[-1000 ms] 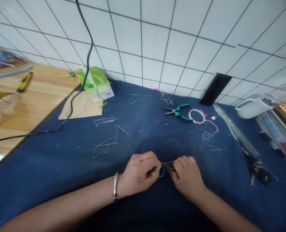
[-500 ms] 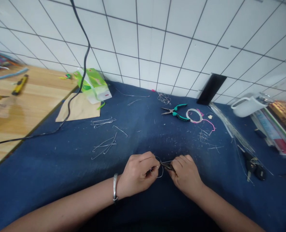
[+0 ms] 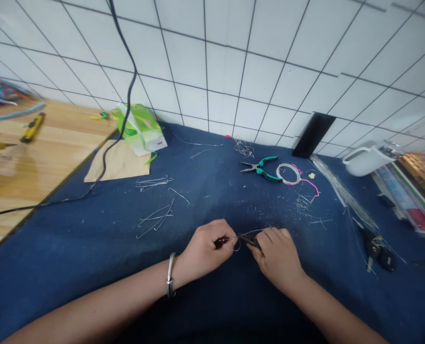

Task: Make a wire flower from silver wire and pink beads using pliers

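Note:
My left hand [image 3: 208,246] is closed, pinching a thin silver wire [image 3: 238,245] between thumb and fingers; part of the wire bends in a loop below the fingertips. My right hand [image 3: 278,253] is wrapped round dark pliers [image 3: 250,240], their handles mostly hidden in the palm. The pliers' jaws point left and meet the wire close to my left fingertips. One wire end runs right, over the pliers toward my right knuckles. Bent wire pieces [image 3: 155,220] lie on the blue cloth [image 3: 205,210] to the left.
Teal-handled pliers [image 3: 266,168] lie behind my hands, beside a wire coil [image 3: 288,174] with pink cord. Keys [image 3: 375,248], a bundle of straight wires [image 3: 348,196] and a white mug [image 3: 366,159] are at right. A black cable [image 3: 128,102] hangs at left, near a green packet [image 3: 140,126].
The wire has turned in my hands: its loop looks smaller, and its free end now rises over the pliers toward my right hand. Both hands stay nearly in place.

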Tool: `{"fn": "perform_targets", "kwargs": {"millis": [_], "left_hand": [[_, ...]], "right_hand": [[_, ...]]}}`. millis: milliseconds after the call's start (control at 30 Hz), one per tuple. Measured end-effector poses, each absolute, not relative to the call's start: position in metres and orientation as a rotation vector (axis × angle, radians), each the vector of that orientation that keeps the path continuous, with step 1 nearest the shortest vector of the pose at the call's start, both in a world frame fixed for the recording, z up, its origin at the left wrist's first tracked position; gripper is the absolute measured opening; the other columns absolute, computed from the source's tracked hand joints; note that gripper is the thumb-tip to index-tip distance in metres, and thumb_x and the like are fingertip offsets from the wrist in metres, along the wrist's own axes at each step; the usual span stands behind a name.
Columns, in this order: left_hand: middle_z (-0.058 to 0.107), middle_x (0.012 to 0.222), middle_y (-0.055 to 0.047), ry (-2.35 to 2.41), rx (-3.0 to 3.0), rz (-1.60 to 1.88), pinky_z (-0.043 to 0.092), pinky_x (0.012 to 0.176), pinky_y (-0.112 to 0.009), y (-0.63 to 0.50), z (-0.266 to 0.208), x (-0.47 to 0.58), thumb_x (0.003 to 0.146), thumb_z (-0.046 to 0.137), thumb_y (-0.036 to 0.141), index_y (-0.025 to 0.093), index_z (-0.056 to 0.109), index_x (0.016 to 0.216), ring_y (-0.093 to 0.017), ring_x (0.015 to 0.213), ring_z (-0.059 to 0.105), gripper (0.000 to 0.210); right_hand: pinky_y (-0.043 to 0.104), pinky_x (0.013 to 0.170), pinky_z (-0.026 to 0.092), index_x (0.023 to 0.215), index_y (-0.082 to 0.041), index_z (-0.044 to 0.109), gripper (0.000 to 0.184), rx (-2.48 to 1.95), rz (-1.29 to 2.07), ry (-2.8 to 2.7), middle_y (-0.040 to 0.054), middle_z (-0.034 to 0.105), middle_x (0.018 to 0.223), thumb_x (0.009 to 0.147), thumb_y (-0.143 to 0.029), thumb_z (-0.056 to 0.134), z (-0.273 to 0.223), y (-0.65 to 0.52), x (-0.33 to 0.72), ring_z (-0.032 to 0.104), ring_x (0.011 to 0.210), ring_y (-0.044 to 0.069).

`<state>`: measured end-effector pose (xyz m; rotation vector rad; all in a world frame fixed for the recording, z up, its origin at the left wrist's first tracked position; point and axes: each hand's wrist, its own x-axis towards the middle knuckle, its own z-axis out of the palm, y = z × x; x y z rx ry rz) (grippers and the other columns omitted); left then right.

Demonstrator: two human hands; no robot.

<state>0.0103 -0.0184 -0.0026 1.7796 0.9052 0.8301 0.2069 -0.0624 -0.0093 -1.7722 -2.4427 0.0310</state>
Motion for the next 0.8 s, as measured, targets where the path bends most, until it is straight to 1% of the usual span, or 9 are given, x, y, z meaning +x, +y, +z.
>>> {"fn": "perform_targets", "kwargs": {"millis": [100,167,267,367,433,533,600,633,800], "left_hand": [[0.045,0.057,0.004,0.895,1.324,0.667,0.031,0.046,-0.019,-0.012,-0.004,0.011,0.077,0.050,0.017,0.015,0.053,0.067,-0.006,0.046,0.037,0.011],[0.040,0.051,0.007,0.834,1.074,0.644,0.027,0.044,-0.019,-0.010,-0.005,0.010,0.079,0.052,0.021,0.015,0.053,0.069,-0.004,0.041,0.030,0.011],[0.035,0.048,0.008,0.762,0.838,0.675,0.022,0.043,-0.019,-0.006,-0.007,0.009,0.078,0.054,0.023,0.015,0.052,0.070,-0.003,0.039,0.025,0.012],[0.031,0.048,0.008,0.686,0.663,0.702,0.016,0.042,-0.019,-0.004,-0.009,0.008,0.079,0.054,0.022,0.015,0.050,0.070,-0.003,0.040,0.021,0.012],[0.031,0.050,0.008,0.634,0.575,0.727,0.015,0.041,-0.020,-0.003,-0.010,0.008,0.080,0.054,0.021,0.015,0.048,0.069,-0.003,0.041,0.020,0.013],[0.033,0.056,0.006,0.583,0.481,0.786,0.014,0.041,-0.020,-0.002,-0.011,0.008,0.081,0.053,0.020,0.014,0.047,0.069,-0.003,0.042,0.020,0.015],[0.034,0.059,0.006,0.571,0.444,0.824,0.015,0.041,-0.020,-0.002,-0.010,0.007,0.081,0.052,0.019,0.013,0.047,0.069,-0.002,0.043,0.020,0.014],[0.034,0.060,0.006,0.569,0.431,0.839,0.015,0.041,-0.020,-0.002,-0.009,0.007,0.081,0.052,0.019,0.013,0.048,0.070,-0.002,0.043,0.020,0.014],[0.035,0.060,0.005,0.577,0.403,0.858,0.016,0.042,-0.019,-0.002,-0.008,0.006,0.081,0.052,0.019,0.013,0.049,0.071,-0.002,0.043,0.020,0.012]], "right_hand": [[0.033,0.069,0.029,0.077,-0.018,0.054,0.026,-1.909,-0.033,-2.383,0.0057,0.054,0.077,0.085,-0.040,0.044,-0.005,-0.056,0.212,0.047,0.075,0.019],[0.035,0.070,0.031,0.082,-0.017,0.055,0.026,-1.972,-0.084,-2.356,0.0078,0.055,0.082,0.084,-0.040,0.045,-0.005,-0.051,0.217,0.047,0.079,0.021],[0.040,0.076,0.033,0.094,-0.015,0.056,0.031,-1.978,-0.151,-2.335,0.0128,0.055,0.096,0.081,-0.043,0.049,-0.006,-0.046,0.223,0.047,0.093,0.027],[0.046,0.084,0.031,0.106,-0.014,0.054,0.043,-1.898,-0.196,-2.291,0.0151,0.052,0.111,0.077,-0.046,0.054,-0.004,-0.046,0.225,0.040,0.107,0.032],[0.045,0.085,0.032,0.105,-0.016,0.055,0.037,-1.814,-0.155,-2.273,0.0121,0.054,0.108,0.079,-0.041,0.054,-0.001,-0.048,0.222,0.042,0.106,0.029],[0.038,0.082,0.035,0.096,-0.019,0.058,0.018,-1.609,0.008,-2.301,0.0063,0.059,0.095,0.083,-0.030,0.051,0.002,-0.051,0.212,0.050,0.094,0.021],[0.036,0.081,0.037,0.092,-0.019,0.058,0.014,-1.462,0.077,-2.327,0.0048,0.060,0.089,0.083,-0.028,0.052,0.001,-0.052,0.203,0.052,0.088,0.019],[0.036,0.080,0.038,0.092,-0.019,0.057,0.015,-1.407,0.084,-2.338,0.0049,0.060,0.089,0.082,-0.029,0.053,0.000,-0.052,0.198,0.052,0.087,0.019],[0.038,0.077,0.040,0.097,-0.015,0.050,0.031,-1.223,0.008,-2.309,0.0091,0.059,0.092,0.076,-0.036,0.061,-0.011,-0.047,0.177,0.053,0.088,0.022]]}}
